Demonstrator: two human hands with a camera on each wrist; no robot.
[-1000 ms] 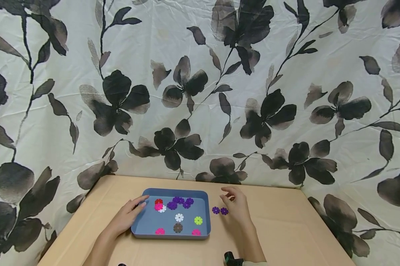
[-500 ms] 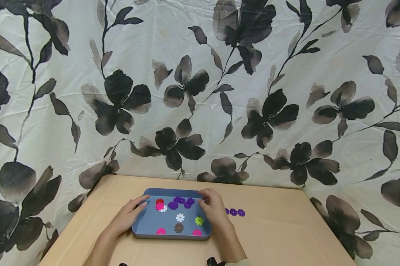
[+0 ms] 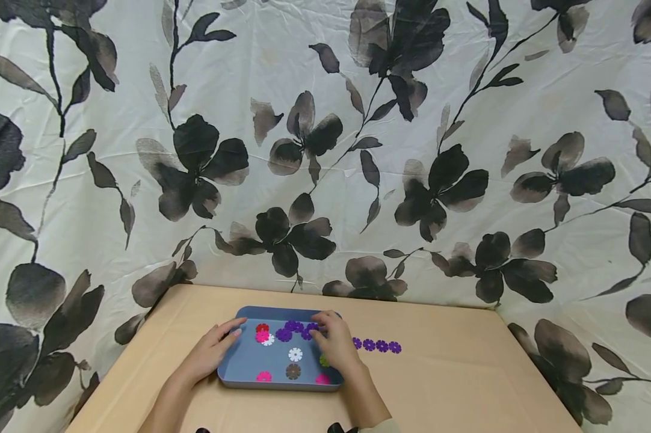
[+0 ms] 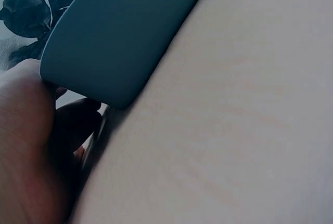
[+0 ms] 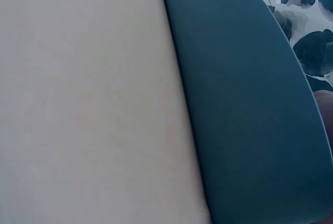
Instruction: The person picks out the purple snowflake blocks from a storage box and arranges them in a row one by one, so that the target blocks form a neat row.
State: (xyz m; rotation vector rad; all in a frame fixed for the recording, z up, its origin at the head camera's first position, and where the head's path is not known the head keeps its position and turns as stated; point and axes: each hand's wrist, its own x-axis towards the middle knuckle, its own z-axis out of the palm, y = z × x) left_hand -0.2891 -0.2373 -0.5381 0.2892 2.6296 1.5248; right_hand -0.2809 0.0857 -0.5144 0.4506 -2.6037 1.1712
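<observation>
R hand (image 3: 333, 346) has shifted left since 1 s ago, from beside the purple row (image 3: 382, 346) to over the blue tray's (image 3: 249, 362) right side — fingertips at the purple pcs (image 3: 284, 335), can't tell if pinching any. L hand (image 3: 209, 350) grips tray's left rim. Hands apart, tray btwn. White pc (image 3: 295, 355) & brown pc (image 3: 293, 371) mid-tray; purple row on table (image 3: 455, 379), right of R hand — floral cloth (image 3: 222, 90) behind.

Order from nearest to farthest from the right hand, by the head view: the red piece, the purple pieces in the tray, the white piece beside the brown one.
1. Purple pieces: far part of the tray, next to the right hand.
2. White piece: near the tray's middle.
3. Red piece: far left part of the tray.
</observation>
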